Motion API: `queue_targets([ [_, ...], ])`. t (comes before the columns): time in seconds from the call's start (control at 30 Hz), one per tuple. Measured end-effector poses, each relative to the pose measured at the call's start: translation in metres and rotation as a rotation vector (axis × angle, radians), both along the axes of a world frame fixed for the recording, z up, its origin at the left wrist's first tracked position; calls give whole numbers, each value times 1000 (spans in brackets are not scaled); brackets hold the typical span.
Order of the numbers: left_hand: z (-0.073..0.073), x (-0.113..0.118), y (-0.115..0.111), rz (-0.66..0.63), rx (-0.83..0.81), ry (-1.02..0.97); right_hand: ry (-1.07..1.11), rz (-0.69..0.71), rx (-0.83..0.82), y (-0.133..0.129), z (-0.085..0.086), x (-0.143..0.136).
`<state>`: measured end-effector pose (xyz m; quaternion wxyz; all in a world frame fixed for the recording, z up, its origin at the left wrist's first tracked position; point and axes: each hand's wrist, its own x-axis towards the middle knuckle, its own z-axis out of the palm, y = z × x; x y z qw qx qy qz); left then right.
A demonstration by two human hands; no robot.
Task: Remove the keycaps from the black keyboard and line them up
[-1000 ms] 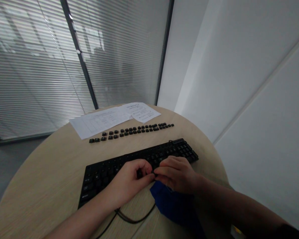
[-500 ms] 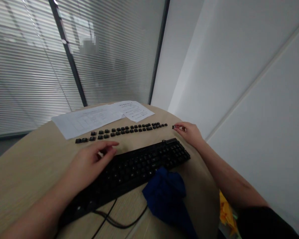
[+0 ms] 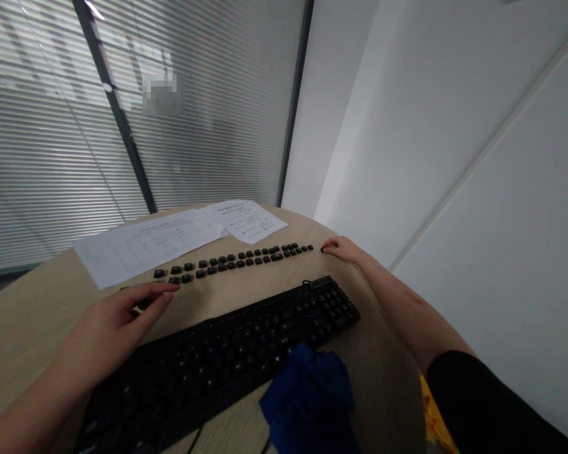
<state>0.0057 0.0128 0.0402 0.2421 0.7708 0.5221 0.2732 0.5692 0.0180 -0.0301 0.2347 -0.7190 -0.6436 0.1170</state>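
My right hand (image 3: 341,247) is low over the table, just past the right end of two rows of small black keycaps (image 3: 240,255). Its fingertips pinch a black keycap (image 3: 322,250). My left hand (image 3: 123,318) is above the left part of a black keyboard (image 3: 246,343). Its fingers are stretched out, with thumb and forefinger apart and nothing between them. The forefinger tip is close to the left end of the nearer keycap row, where it hides part of the row. Whether it touches a keycap, I cannot tell.
A crumpled blue cloth (image 3: 312,397) lies against the keyboard's front edge. Printed paper sheets (image 3: 161,239) are behind the keycaps. The round wooden table (image 3: 23,328) ends near a white wall (image 3: 454,126) on the right. Something yellow (image 3: 436,416) shows below the table edge.
My left hand has moved left, away from over the keyboard's middle toward the row's left end. My right hand has lowered the keycap toward the table beside the row. The camera view has shifted slightly.
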Motion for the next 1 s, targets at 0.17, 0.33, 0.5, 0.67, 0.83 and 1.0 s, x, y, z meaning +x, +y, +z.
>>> queue_targets([
  [0.17,-1,1,8,22,-14,-18,39,22,-15,17,-2,5],
  [0.33,3,5,3,20,-46,-3,71,57,-32,28,-1,0],
  [0.5,5,5,2,18,-49,-26,81,81,-52,30,2,-2],
  [0.67,2,2,4,-18,-28,-18,63,66,-48,29,4,-3],
  [0.83,-2,-1,5,-57,-20,-3,51,53,-25,27,4,-5],
  [1.0,0,0,4,-56,-12,11,65,51,-11,26,6,-7],
])
